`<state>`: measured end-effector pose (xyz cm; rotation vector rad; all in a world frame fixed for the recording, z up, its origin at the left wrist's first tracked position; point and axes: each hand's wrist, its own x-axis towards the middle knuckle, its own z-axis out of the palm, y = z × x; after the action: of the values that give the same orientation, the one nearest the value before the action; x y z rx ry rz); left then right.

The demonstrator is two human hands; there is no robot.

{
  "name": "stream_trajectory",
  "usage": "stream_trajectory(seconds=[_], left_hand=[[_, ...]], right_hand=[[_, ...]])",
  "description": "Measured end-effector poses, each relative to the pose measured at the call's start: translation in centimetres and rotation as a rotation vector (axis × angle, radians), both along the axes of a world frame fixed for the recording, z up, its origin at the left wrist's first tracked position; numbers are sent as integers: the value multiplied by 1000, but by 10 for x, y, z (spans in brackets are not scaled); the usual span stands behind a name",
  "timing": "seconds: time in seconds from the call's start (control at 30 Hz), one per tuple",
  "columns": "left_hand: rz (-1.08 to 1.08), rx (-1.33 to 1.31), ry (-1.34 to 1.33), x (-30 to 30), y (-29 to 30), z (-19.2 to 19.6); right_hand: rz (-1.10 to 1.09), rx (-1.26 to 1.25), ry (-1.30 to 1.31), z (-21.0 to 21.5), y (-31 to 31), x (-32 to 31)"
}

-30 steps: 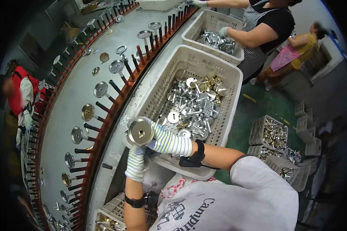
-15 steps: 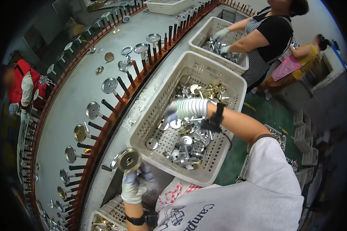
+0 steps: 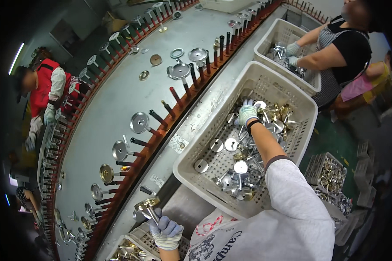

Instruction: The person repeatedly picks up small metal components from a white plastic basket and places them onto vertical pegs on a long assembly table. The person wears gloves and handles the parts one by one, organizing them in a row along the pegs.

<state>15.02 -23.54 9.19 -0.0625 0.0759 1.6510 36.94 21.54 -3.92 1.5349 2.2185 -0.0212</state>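
My left hand point(image 3: 166, 231), in a pale knit glove with grey fingers, is closed round the stem of a disc-headed metal part. Its brassy round head point(image 3: 147, 203) sits tilted above my fingers, and a second, silver head shows partly behind it. My right hand point(image 3: 248, 114), in the same kind of glove, reaches into a large beige perforated crate point(image 3: 204, 191). Its fingers curl down among loose silver and gold parts beside a small silver piece point(image 3: 232, 118); what they grip is hidden. Several flat silver discs, one of them a lone disc point(image 3: 201, 165), lie on the crate floor.
A curved conveyor track with upright dark and red pegs point(image 3: 161, 119) runs along my left, many carrying disc parts. Loose rings and discs lie on the grey table point(image 3: 113, 100). A co-worker point(image 3: 335, 56) handles parts in another crate point(image 3: 265, 58). More filled crates point(image 3: 329, 172) stand right.
My right hand has moved further into the crate, toward its far side. My left hand has lowered, and the brassy part has tipped from facing me to nearly edge-on. The view has shifted left.
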Motion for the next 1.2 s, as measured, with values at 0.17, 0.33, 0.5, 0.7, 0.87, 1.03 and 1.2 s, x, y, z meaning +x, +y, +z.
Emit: stream_trajectory(seconds=[0.17,0.33,0.5,0.7,0.87,1.03,1.2], left_hand=[[38,-187,375,16,18,16],[126,-398,527,29,15,20],[182,-404,800,11,-2,13],[416,-486,1116,-37,21,-11],[697,-489,1395,-92,92,-25],[569,-1151,2193,-141,121,-34],[330,-1383,2395,-173,114,-55]], right_hand=[[196,45,68,-55,-8,10],[202,30,204,-60,-22,-2],[331,-32,376,-70,-33,11],[345,-119,425,11,-63,19],[118,-242,668,66,-82,44],[-113,-525,1073,110,-115,53],[-369,-921,1747,166,-187,39]])
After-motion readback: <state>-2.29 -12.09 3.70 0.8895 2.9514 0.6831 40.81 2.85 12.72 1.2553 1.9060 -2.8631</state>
